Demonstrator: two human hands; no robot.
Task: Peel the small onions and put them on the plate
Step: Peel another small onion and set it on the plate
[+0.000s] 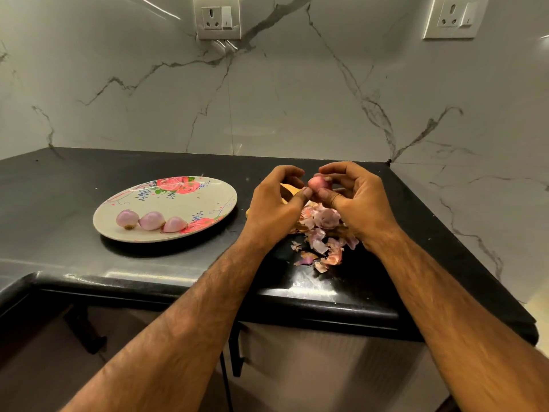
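A glossy black desk (pixel 59 179) met veined marble walls; at left an oval floral plate (pixel 178 206) carried three smooth peeled onions (pixel 151 220). Peeling seemed underway: the left hand (pixel 274 203), fingers curled, picked at a small round onion (pixel 318 183) pinched in the right hand (pixel 356 197) above papery skins (pixel 322 233); the next move likely needed the remaining skin stripped before plating.
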